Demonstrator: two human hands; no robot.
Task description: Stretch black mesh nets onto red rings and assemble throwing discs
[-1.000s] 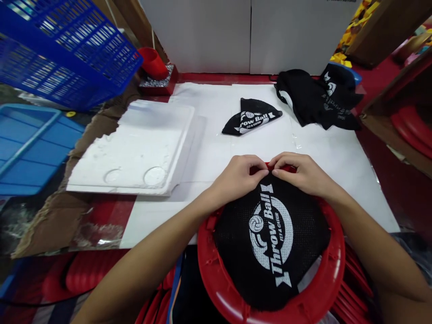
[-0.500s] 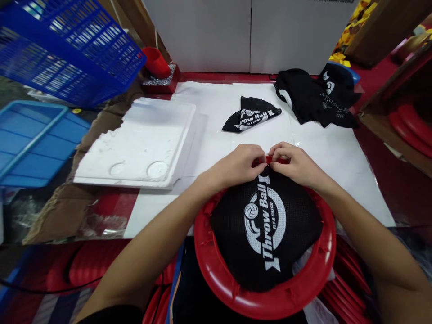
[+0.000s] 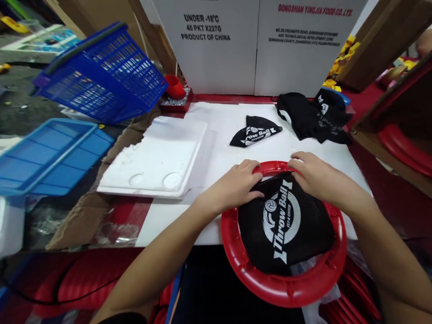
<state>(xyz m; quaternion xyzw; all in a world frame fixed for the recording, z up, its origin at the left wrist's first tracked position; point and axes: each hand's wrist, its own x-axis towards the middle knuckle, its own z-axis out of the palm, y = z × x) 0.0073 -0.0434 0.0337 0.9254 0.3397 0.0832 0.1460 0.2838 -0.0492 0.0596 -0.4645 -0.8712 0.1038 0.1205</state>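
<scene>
A red plastic ring (image 3: 284, 288) lies tilted at the table's front edge, with a black mesh cloth (image 3: 313, 225) printed "Throw Ball" across its opening. My left hand (image 3: 238, 185) grips the ring's upper left rim, its thumb over the cloth. On the upper right rim, my right hand (image 3: 313, 175) has its fingers curled around the ring; its thumb is mostly hidden. Between my hands the top of the rim shows bare red. Beyond the ring lies a folded black cloth (image 3: 256, 131) with the same print.
A pile of black cloths (image 3: 312, 117) lies at the back right. To the left are a white foam lid (image 3: 155, 157), a blue basket (image 3: 111, 76) and a light blue crate (image 3: 54, 155). A red cup (image 3: 174, 87) stands before a white carton (image 3: 222, 58). Red rings are stacked below.
My hands have moved apart along the rim, uncovering its top. The ring appears further right, and the cloth's upper edge now sits below the rim. The view has shifted, showing more carton.
</scene>
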